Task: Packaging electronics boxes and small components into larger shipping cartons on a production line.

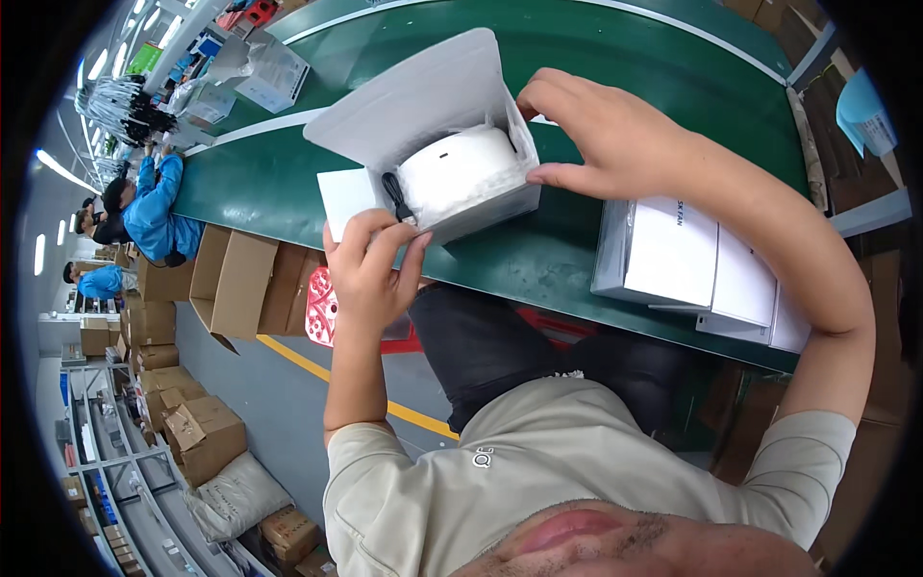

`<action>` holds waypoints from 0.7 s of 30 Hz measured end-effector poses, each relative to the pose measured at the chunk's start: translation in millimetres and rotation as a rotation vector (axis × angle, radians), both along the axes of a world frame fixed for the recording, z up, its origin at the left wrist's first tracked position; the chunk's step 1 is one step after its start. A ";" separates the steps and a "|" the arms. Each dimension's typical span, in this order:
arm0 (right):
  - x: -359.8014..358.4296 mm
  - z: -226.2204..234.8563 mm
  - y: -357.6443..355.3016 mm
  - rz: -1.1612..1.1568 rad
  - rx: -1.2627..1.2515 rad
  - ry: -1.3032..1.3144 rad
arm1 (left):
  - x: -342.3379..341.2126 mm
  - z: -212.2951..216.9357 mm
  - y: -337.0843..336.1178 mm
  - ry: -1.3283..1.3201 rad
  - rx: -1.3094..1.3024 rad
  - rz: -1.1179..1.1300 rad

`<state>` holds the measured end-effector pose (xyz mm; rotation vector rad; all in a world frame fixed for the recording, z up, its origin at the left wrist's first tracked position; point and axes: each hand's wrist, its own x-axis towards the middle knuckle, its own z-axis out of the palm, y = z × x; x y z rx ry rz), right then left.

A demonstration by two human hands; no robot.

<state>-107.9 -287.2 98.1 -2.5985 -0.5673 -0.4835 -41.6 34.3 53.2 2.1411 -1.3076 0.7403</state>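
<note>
A white cardboard box [486, 216] stands on the green work table with its large lid flap [413, 91] raised at the back. Inside lies a rounded white device [461, 163] in clear plastic wrap, a small dark slot on its face. Beside it, at the left end, a black cable [395, 195] is tucked in. My left hand [373, 260] has its fingers closed on the box's near left corner, just below the cable. With thumb and fingertips, my right hand [601, 139] grips the right end of the box; part of those fingertips is hidden behind its edge.
Several closed white boxes [668, 255] stand at right on the green table [663, 58]. An open brown carton [236, 284] sits by the table's near edge, beside a red patterned stool [320, 306]. People in blue [159, 207] work farther left. Shelving and cartons line the lower left.
</note>
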 end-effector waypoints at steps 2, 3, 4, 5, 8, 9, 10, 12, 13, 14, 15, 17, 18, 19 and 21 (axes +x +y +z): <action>7.7 8.4 8.8 0.066 -0.083 0.013 | 3.2 -8.6 -4.1 -0.113 -0.136 0.033; 11.1 11.7 11.2 0.096 -0.124 0.017 | 10.8 -14.3 -9.7 -0.227 -0.264 0.054; 15.2 10.5 10.4 0.100 -0.133 0.009 | 16.4 -18.5 -15.1 -0.346 -0.394 0.071; 20.6 2.8 8.7 0.132 -0.144 -0.043 | 18.3 -21.8 -18.7 -0.355 -0.402 0.074; 35.4 -7.3 8.3 0.211 -0.167 -0.162 | 27.6 -29.3 -25.6 0.291 -0.618 -0.330; 39.2 -6.2 9.8 0.197 -0.102 -0.045 | 41.9 -32.2 -18.6 0.280 -0.620 -0.327; 42.7 -5.3 10.4 0.181 -0.036 0.072 | 63.8 -34.1 -2.9 0.174 -0.362 -0.298; 41.2 -6.3 18.7 0.164 0.037 0.200 | 85.8 -35.0 21.1 -0.015 0.160 -0.230; 37.0 -7.0 25.3 0.065 0.006 0.171 | 82.9 -40.7 15.1 -0.012 0.162 -0.237; 34.1 -6.7 31.6 -0.032 -0.024 0.140 | 70.6 -40.8 -4.3 0.137 -0.155 -0.231; 33.4 -7.3 35.3 -0.129 -0.053 0.111 | 57.4 -40.8 -23.1 0.286 -0.472 -0.219; 38.5 -19.3 30.9 -0.198 0.071 0.081 | 48.0 -37.9 -39.7 0.448 -0.778 -0.218; 42.1 -26.5 26.4 -0.256 0.189 0.044 | 47.3 -36.2 -44.4 0.526 -0.843 -0.297; 43.5 -29.3 25.9 -0.303 0.308 0.010 | 46.2 -35.3 -43.7 0.601 -0.907 -0.363; 39.6 -25.3 16.0 -0.165 0.202 0.036 | 49.4 -38.2 -35.8 0.684 -0.965 -0.429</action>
